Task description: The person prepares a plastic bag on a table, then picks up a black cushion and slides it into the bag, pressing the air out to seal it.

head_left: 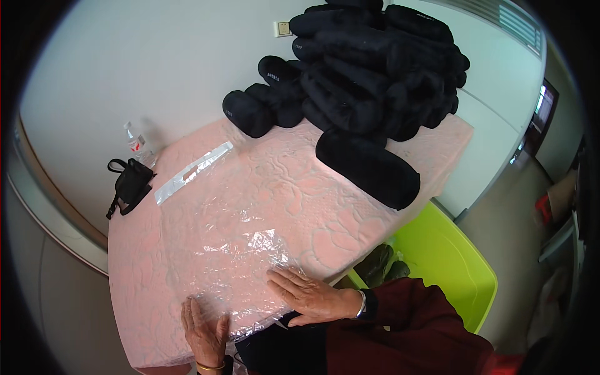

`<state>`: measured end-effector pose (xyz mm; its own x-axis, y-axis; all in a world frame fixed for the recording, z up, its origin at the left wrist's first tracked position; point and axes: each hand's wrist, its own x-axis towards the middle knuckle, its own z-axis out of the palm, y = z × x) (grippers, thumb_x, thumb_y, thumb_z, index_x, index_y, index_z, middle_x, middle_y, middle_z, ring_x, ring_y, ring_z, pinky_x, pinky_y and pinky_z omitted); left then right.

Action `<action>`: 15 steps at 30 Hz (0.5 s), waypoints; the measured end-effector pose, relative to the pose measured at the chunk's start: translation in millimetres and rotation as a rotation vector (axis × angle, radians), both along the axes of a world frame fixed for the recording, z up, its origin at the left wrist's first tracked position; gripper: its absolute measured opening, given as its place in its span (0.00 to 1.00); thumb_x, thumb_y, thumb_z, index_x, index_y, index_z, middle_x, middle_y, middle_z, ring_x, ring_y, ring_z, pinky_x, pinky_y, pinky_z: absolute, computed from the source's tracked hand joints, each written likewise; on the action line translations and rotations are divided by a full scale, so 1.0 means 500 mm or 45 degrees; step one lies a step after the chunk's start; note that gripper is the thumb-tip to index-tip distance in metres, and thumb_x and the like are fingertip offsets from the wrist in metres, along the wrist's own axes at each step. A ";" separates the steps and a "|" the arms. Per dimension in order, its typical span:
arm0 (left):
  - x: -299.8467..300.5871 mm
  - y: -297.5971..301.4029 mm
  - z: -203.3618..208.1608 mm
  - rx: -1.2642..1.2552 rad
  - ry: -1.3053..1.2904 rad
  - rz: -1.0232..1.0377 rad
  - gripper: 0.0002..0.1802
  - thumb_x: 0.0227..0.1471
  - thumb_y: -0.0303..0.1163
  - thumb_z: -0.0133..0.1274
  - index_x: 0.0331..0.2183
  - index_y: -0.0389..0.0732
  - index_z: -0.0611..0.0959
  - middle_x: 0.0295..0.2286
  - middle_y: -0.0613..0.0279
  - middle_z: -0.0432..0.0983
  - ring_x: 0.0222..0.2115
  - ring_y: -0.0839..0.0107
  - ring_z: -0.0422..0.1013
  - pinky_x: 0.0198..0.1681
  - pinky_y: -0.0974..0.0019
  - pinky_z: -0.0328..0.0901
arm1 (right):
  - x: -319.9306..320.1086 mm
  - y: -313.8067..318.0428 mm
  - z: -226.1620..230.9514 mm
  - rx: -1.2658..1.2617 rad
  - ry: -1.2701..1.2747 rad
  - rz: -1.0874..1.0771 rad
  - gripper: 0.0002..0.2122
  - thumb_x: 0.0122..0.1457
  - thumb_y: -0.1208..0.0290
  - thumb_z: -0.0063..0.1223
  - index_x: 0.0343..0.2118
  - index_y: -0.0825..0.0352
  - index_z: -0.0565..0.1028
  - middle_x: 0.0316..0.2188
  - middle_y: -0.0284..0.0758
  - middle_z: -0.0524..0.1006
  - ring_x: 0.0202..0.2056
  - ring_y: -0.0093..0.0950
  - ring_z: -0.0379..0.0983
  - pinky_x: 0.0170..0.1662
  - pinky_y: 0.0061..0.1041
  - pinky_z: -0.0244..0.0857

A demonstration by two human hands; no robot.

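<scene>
A clear plastic bag (240, 231) lies flat over the pink patterned cloth of the table, its white header strip (194, 173) at the far end. My left hand (205, 330) rests on the bag's near edge with the fingers stretched out. Flat on the bag's near right part is my right hand (315, 297), fingers extended and nothing in them. Right of the bag, apart from both hands, one black bolster-shaped plush cushion (369, 169) lies at the table's right edge.
A tall heap of black plush cushions (381, 75) fills the table's far end against the wall. At the left edge sit a small black bag (130, 185) and a clear bottle (139, 145). A lime-green tub (447, 259) with dark things inside stands below the table's right side.
</scene>
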<state>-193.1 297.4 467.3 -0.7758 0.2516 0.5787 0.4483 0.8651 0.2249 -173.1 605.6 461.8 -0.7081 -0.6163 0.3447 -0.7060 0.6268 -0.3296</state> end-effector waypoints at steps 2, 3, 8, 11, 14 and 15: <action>-0.007 -0.005 -0.011 0.007 -0.041 -0.050 0.33 0.55 0.46 0.60 0.51 0.28 0.75 0.51 0.34 0.71 0.53 0.40 0.67 0.58 0.47 0.61 | 0.011 0.014 -0.010 -0.194 -0.069 0.145 0.36 0.53 0.57 0.65 0.58 0.76 0.65 0.63 0.50 0.60 0.66 0.48 0.55 0.69 0.43 0.50; -0.010 -0.007 -0.015 0.013 -0.092 -0.069 0.35 0.56 0.49 0.58 0.52 0.28 0.74 0.53 0.33 0.70 0.55 0.37 0.65 0.59 0.45 0.60 | 0.013 0.027 -0.006 -0.197 -0.062 0.125 0.36 0.53 0.57 0.65 0.58 0.76 0.65 0.63 0.50 0.60 0.66 0.48 0.55 0.69 0.43 0.50; 0.012 -0.013 -0.003 0.106 -0.175 -0.115 0.31 0.56 0.47 0.58 0.50 0.30 0.76 0.51 0.35 0.72 0.54 0.35 0.66 0.58 0.45 0.62 | -0.019 0.167 0.129 -0.242 0.673 -0.483 0.25 0.47 0.69 0.69 0.50 0.68 0.75 0.57 0.47 0.69 0.61 0.46 0.61 0.62 0.45 0.58; 0.013 -0.016 -0.009 0.189 -0.166 -0.157 0.27 0.55 0.44 0.60 0.46 0.30 0.78 0.49 0.37 0.74 0.52 0.38 0.69 0.57 0.47 0.63 | -0.038 0.297 0.164 -0.011 0.783 -1.042 0.31 0.45 0.69 0.70 0.55 0.65 0.71 0.61 0.49 0.63 0.62 0.51 0.59 0.64 0.47 0.53; 0.013 0.002 0.002 0.308 -0.165 -0.242 0.24 0.53 0.42 0.61 0.42 0.30 0.80 0.45 0.40 0.76 0.49 0.43 0.71 0.55 0.49 0.64 | -0.034 0.409 0.140 0.105 0.619 -1.429 0.38 0.44 0.68 0.72 0.61 0.63 0.65 0.64 0.51 0.58 0.62 0.55 0.58 0.64 0.48 0.52; 0.017 0.005 0.012 0.368 -0.174 -0.294 0.22 0.53 0.40 0.62 0.40 0.30 0.81 0.43 0.41 0.77 0.47 0.46 0.72 0.54 0.51 0.65 | -0.034 0.425 0.134 0.112 0.436 -1.628 0.42 0.43 0.67 0.72 0.64 0.61 0.62 0.65 0.52 0.55 0.61 0.57 0.58 0.63 0.48 0.54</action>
